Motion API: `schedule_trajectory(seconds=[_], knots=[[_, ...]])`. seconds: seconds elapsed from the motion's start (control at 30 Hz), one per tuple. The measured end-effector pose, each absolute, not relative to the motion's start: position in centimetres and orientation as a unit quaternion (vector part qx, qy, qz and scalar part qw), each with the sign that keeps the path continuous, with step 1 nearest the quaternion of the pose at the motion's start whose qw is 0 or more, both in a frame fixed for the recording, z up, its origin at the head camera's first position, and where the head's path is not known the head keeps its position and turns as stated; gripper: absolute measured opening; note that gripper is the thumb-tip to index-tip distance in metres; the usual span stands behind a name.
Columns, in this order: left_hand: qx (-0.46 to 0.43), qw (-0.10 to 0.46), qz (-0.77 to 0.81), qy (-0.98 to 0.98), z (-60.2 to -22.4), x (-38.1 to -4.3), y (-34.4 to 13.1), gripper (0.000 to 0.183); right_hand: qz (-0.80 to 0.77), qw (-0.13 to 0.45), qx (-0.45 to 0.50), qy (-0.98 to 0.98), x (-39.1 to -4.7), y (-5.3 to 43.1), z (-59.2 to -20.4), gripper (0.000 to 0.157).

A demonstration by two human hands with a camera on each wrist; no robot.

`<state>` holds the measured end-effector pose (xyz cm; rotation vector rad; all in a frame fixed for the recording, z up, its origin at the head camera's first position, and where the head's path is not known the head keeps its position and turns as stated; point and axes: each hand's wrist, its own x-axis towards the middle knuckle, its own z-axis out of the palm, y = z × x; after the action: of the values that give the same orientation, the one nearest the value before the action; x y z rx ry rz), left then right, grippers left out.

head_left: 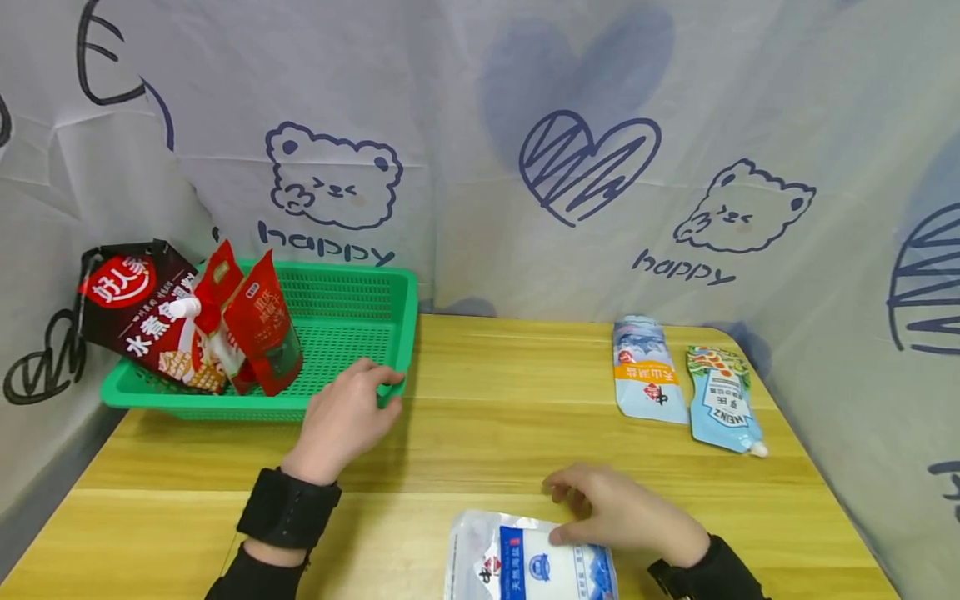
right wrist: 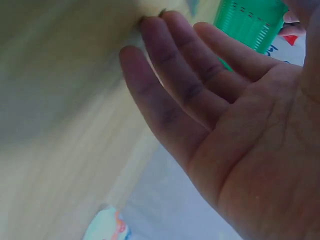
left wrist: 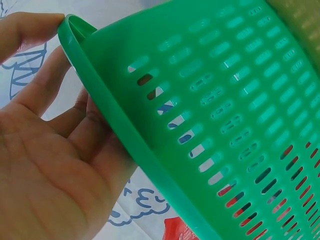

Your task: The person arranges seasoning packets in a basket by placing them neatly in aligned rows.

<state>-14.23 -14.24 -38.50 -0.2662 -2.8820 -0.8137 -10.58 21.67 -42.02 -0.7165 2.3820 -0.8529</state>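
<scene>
A green plastic basket (head_left: 352, 333) stands at the back left of the table. At its front right corner, my left hand (head_left: 347, 421) holds the rim. In the left wrist view, the thumb and fingers of the left hand (left wrist: 55, 155) lie about the basket rim (left wrist: 114, 120). My right hand (head_left: 618, 510) hovers at the right side of a white-and-blue salt bag (head_left: 540, 567) near the front edge, its thumb over the bag. The right wrist view shows the fingers of the right hand (right wrist: 225, 125) loosely bent with nothing held; contact with the bag cannot be told.
Inside the basket's left part stand a dark seasoning bag (head_left: 142, 308) and red pouches (head_left: 266, 321). At the back right lie a blue-and-orange salt bag (head_left: 648, 371) and a light blue Heinz pouch (head_left: 723, 404). A printed cloth (head_left: 480, 208) hangs behind the wooden table (head_left: 510, 392).
</scene>
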Motion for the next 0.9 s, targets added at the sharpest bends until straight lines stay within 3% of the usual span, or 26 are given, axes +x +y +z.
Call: schedule_trajectory(seconds=[0.3,0.53,0.9], knots=[[-0.082,0.068,-0.273,-0.956,-38.5,-14.1,-14.3,0.027,-0.331,0.298,-0.245,0.861,-9.5,22.3,-42.6,0.055],[-0.081,0.066,-0.279,-0.955,-38.6,-14.2,-14.2,0.027,-0.325,0.318,-0.241,0.857,-9.2,22.1,-42.8,0.038],[-0.075,0.063,-0.286,-0.953,-38.5,-14.2,-14.1,0.028,-0.349,0.295,-0.225,0.86,-9.0,21.7,-42.4,0.036]])
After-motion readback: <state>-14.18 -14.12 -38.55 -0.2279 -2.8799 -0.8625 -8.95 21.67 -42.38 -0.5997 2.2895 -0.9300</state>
